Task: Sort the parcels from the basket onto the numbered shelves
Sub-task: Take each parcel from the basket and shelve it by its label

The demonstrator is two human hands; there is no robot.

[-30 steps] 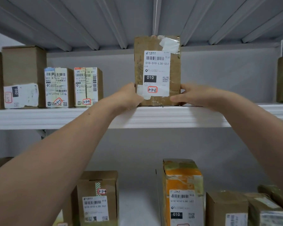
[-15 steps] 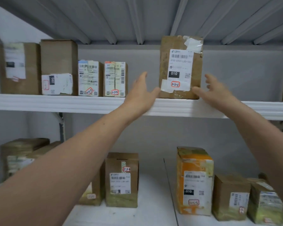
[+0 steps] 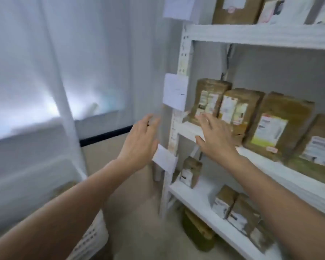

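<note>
Both hands are empty, fingers spread straight: the left hand (image 3: 139, 143) hangs in the air beside the shelf post (image 3: 185, 53), the right hand (image 3: 216, 141) in front of the middle shelf (image 3: 188, 130). Just beyond the right fingers (image 3: 204, 119) stand taped cardboard parcels (image 3: 235, 107). The white basket (image 3: 90, 239) lies well below the left fingers (image 3: 151, 119), its contents too blurred to tell. Such boxes look stiff and probably light, best gripped by opposite side faces, clear of the slick tape and labels.

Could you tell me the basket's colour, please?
The basket is white, best seen in the head view.
</note>
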